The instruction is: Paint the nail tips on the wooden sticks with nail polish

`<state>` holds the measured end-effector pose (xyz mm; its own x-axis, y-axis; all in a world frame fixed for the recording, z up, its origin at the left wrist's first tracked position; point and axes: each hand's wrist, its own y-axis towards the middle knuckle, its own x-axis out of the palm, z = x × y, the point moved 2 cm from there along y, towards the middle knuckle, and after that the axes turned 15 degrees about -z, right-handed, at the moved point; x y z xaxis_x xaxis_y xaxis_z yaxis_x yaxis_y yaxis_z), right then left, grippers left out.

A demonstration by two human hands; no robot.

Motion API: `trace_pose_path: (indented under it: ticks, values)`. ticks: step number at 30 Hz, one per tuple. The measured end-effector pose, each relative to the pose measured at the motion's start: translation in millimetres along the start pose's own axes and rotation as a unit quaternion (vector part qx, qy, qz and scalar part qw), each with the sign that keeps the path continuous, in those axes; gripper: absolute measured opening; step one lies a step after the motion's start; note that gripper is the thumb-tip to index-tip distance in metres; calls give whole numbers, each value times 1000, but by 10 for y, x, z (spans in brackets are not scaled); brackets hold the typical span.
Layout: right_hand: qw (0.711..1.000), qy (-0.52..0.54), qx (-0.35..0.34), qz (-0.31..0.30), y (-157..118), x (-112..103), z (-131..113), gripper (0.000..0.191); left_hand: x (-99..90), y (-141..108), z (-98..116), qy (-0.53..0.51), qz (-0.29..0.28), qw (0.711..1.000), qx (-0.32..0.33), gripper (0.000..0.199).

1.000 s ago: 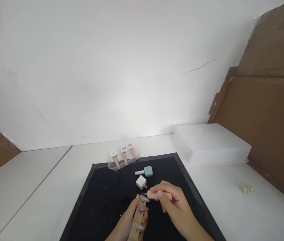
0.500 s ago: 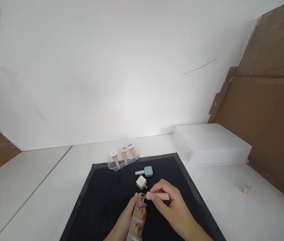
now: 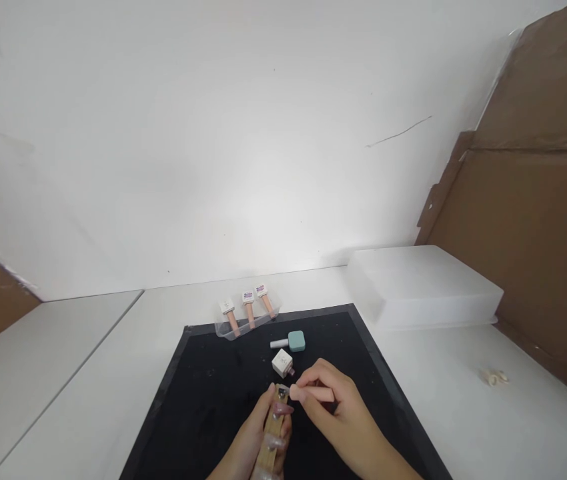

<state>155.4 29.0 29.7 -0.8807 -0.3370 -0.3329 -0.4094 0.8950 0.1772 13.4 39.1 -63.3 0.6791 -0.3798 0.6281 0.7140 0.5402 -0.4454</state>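
Observation:
My left hand (image 3: 249, 437) is wrapped round a narrow wooden nail-tip stand (image 3: 268, 457), which bears several false nails; a glittery pink one (image 3: 282, 408) sits near its far end. Between the thumb and fingers of my right hand (image 3: 346, 415) is a nail polish brush (image 3: 313, 393) with a pink cap handle. Its tip reaches the nail at the far end of the stand; the bristles are hardly visible. Just beyond, an uncapped white nail polish bottle (image 3: 281, 363) lies with its neck towards my right hand. Behind it lies a mint-green bottle (image 3: 296, 341) with a white cap.
A clear tray (image 3: 225, 331) holds three white bottles with pink caps at the back edge of the black mat (image 3: 203, 380). On the right stand a translucent white box (image 3: 433, 287) and, nearer, small beige pieces (image 3: 492, 377). A white wall rises behind.
My right hand has shifted the brush slightly left and tilted its handle a little. The left hand keeps the stand in nearly the same place.

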Motion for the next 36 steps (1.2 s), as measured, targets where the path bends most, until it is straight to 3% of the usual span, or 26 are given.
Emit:
trace_pose_path:
  ticks: [15,24,36]
  values:
    - [996,-84,-21,8,-29,-9,-3,12,138,-45,103,-65,-7,998,-9,76]
    - [993,-98,-45,49,-34,-31,-8,14,176,-86,143,-69,-14,998,-7,79]
    - [992,-93,-86,-10,-47,-20,-41,11,160,-67,123,-63,-8,998,-8,79]
